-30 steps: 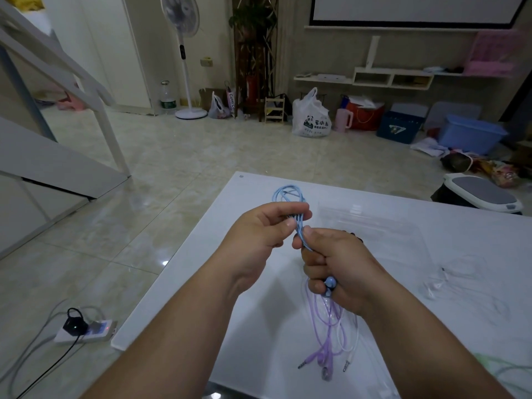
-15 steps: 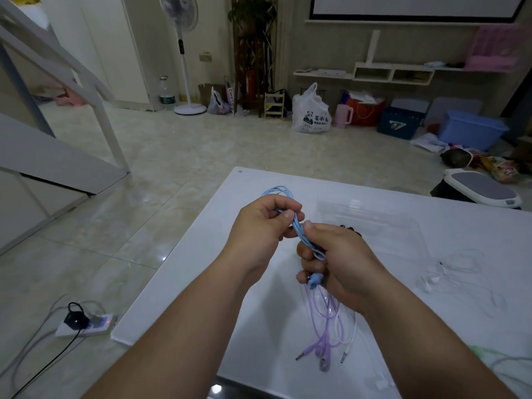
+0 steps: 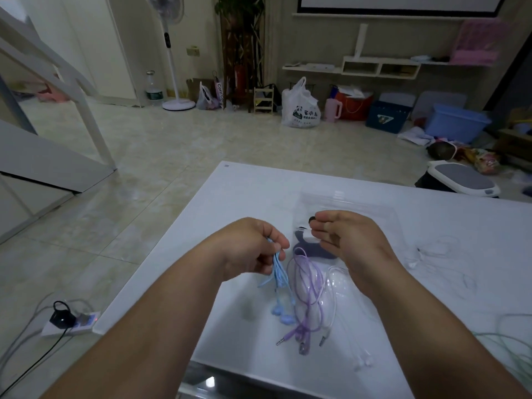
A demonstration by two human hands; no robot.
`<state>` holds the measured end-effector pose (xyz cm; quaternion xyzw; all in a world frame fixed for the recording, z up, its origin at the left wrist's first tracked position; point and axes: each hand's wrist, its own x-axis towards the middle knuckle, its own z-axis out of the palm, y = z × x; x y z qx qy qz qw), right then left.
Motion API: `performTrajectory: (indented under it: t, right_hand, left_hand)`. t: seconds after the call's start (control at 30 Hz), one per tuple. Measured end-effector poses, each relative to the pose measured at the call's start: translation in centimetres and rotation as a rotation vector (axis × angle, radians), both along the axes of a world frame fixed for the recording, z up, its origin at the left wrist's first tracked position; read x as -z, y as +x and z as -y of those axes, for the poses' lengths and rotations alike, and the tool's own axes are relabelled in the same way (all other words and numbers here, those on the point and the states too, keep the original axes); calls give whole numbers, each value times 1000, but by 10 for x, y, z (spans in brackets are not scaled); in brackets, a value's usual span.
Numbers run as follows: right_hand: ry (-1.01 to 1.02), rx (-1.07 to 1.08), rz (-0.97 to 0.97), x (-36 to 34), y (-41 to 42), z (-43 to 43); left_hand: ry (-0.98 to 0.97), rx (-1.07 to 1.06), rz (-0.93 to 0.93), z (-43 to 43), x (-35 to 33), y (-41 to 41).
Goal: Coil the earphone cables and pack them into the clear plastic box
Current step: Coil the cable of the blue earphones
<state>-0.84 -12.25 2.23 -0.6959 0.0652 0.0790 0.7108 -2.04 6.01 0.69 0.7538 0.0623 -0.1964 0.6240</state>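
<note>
White desk [image 3: 253,197] carrying clear plastic box [image 3: 374,210] near middle. Right hand [image 3: 345,240] hovering over box, fingers loosely curled, gripping nothing. Left hand [image 3: 253,250] pinching blue earphone cable [image 3: 279,275], bundle dangling just left of purple earphone cable [image 3: 312,283] lying on desk.

White table [image 3: 247,191] — bearing clear plastic box [image 3: 359,203], purple earphones [image 3: 311,283], white earphones [image 3: 334,309].

A narrow paper bag [image 3: 219,92] on the floor beside the plant stand carries vertical lettering that reads "Cotti Co", with the rest hidden. The white plastic bag [image 3: 300,106] shows a panda logo and characters too small to read.
</note>
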Motion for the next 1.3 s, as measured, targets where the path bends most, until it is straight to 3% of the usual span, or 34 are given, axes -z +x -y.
performTrajectory:
  t: [0.07,0.2,0.47,0.57,0.83,0.97,1.2,1.3]
  right_hand:
    - [-16,11,-2,-1,-1,4]
    - [-57,18,1,-3,-3,9]
    - [-111,32,25,-9,-6,21]
    - [-97,42,27,-11,-7,26]
    - [-97,39,38,-11,-7,39]
    - [-92,38,41,-10,-4,39]
    - [-103,39,40,-6,-1,38]
    - [-105,41,36,-4,1,37]
  left_hand:
    - [96,49,-12,10,14,2]
    - [504,117,140,22,47,7]
    - [881,198,380,34,63,6]
    - [897,169,387,34,67,6]
    - [908,-154,289,36,63,0]
    - [906,-113,236,44,62,1]
    - [632,-111,194,63,68,-1]
    - [713,-69,239,64,67,1]
